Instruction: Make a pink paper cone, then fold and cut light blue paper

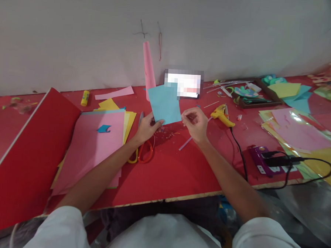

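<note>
A light blue sheet of paper [165, 103] is held up above the red table. My left hand [147, 129] grips its lower left corner, thumb in front and fingers behind. At the lower right corner, the closed fingertips of my right hand [195, 122] pinch the edge. Behind the sheet, a rolled pink paper cone [148, 65] stands upright, its lower part partly covered. Below my left wrist lie scissors [146, 152] with orange and yellow handles, partly hidden by the arm. A pale glue stick [187, 141] rests on the table under my right hand.
A stack of coloured paper [97, 153] lies left beside a raised red board [28, 150]. Rightward are a yellow glue gun [223, 116] with its cord, a purple power strip [271, 163], a dark tray [267, 94] and plastic-wrapped paper [301, 131]. A blurred screen [193, 84] leans at the wall.
</note>
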{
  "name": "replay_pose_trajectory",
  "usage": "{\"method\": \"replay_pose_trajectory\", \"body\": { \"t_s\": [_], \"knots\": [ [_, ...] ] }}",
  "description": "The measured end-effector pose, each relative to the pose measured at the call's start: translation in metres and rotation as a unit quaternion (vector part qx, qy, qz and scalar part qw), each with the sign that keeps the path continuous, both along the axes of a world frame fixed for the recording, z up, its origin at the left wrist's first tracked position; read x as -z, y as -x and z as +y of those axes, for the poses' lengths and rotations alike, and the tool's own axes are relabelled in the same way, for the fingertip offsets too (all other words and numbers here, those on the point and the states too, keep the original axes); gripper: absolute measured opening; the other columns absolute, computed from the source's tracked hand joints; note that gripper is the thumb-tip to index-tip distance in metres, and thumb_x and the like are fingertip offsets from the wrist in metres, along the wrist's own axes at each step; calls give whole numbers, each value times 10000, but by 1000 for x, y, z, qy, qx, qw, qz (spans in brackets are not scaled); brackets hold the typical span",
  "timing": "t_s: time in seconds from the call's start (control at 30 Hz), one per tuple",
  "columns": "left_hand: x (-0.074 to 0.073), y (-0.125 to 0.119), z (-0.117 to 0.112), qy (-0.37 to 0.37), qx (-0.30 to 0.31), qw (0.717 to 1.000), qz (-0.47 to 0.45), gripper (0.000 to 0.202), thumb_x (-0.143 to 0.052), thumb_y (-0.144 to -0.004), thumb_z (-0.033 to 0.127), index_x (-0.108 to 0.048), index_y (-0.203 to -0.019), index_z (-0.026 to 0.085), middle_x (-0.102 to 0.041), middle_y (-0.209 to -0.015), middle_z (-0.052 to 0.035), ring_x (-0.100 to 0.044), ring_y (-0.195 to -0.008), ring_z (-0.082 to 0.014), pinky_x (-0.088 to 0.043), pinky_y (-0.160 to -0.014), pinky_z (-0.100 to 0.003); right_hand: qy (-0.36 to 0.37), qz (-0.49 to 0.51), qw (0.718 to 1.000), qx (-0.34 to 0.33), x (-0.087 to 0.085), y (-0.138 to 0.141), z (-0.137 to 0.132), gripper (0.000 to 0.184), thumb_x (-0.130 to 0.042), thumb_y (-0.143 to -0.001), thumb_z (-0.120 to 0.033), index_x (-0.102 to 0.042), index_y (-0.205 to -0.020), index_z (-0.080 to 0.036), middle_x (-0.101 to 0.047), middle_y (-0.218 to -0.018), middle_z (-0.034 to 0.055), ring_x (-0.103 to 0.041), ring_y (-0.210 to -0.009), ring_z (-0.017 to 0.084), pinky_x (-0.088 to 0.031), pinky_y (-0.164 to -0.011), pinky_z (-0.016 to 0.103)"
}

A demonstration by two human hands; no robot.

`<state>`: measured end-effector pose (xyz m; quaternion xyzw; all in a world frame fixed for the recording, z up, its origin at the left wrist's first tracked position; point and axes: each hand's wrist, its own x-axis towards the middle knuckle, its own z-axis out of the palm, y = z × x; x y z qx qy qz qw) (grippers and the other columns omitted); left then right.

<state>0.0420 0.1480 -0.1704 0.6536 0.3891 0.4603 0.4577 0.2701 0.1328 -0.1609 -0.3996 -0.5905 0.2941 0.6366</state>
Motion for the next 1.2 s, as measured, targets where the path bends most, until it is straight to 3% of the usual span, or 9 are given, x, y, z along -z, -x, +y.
{"method": "replay_pose_trajectory", "body": {
  "t_s": [0.33, 0.77, 1.2],
  "knots": [
    [-1, 0, 0, 3, -2, 1000, 4, 348, -774, -904, 470, -552, -936, 203, -674, -643, 22, -651, -518, -128, -522, -516, -252, -4, 7, 1000, 7, -2, 1, -2, 240, -782, -913, -460, -669, -843, -259, -697, -866, 26, -651, -736, 165, -577, -693, 355],
    [-4, 1, -1, 1, 1, 1000, -7, 321, -785, -908, 431, -566, -947, 198, -678, -649, 23, -650, -528, -115, -529, -530, -237, 35, 27, 999, -18, -3, 3, -6, 242, -828, -871, -457, -696, -817, -261, -745, -860, 21, -591, -585, 135, -542, -563, 345],
    [-2, 1, 1, 16, -2, 1000, -15, 366, -792, -902, 474, -578, -983, 189, -680, -645, 28, -649, -517, -109, -520, -513, -221, 12, 46, 996, -74, -4, 0, -5, 248, -710, -945, -452, -576, -852, -265, -590, -752, -33, -525, -514, 94, -450, -481, 280]
  ]
}}
